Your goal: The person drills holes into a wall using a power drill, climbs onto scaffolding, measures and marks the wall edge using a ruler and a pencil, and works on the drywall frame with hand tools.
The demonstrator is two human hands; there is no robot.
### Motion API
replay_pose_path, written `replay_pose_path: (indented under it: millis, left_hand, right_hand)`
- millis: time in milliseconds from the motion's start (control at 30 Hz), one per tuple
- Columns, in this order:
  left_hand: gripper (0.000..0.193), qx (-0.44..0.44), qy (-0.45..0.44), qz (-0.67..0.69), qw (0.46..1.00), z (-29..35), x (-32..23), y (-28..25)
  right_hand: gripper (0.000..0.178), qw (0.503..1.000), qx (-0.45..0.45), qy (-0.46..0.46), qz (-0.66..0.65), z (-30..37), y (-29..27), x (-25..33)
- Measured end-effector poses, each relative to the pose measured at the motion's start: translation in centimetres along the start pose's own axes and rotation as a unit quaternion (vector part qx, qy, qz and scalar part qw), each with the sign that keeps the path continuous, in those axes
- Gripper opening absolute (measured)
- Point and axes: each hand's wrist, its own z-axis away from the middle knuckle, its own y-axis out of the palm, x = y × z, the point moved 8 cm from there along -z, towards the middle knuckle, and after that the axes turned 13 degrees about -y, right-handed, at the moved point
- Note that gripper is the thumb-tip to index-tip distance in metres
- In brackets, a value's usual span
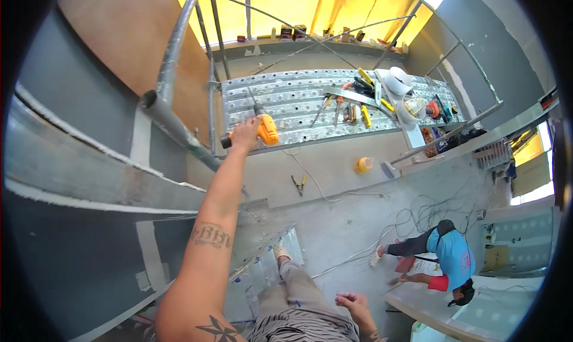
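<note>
Left hand (245, 134) wrapped round the orange drill (270, 131) at the near-left corner of the scaffold platform (291, 107), bit (250, 95) angled toward the platform's far side; a slack grip or snagged bit could, I'd judge, tip the drill over the near edge.

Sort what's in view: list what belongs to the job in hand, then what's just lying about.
Seemingly in the job:
- Orange-and-black power drill, gripped by the left hand
- Slender dark bit at the drill's front

Apparently just lying about, untouched:
- Yellow-handled pliers
- Round yellow tub
- Thin pale cable
- Round white bucket
</note>
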Motion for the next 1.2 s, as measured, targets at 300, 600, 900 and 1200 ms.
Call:
replay_pose_path:
  millis: [300, 600, 900, 1200]
  left_hand:
    - [0.072, -0.076, -0.047, -0.035, 0.995, -0.1, 0.5, 0.4]
    - [0.023, 0.219, -0.026, 0.649, 0.729, 27.6, -16.5, -17.6]
    - [0.013, 0.031, -0.185, 0.601, 0.777, 34.4, -12.3, -30.0]
    - [0.012, -0.206, -0.036, 0.454, 0.866, 38.1, -12.2, -39.5]
  right_hand:
    - [0.032, 0.982, -0.063, -0.124, 0.126, -4.5, -1.9, 4.4]
    - [0.028, 0.939, 0.084, -0.250, -0.223, -6.6, 9.7, 25.0]
    - [0.023, 0.870, 0.256, -0.391, -0.154, 2.6, 16.7, 33.5]
    - [0.018, 0.813, 0.435, -0.318, -0.221, 6.8, 19.9, 35.6]
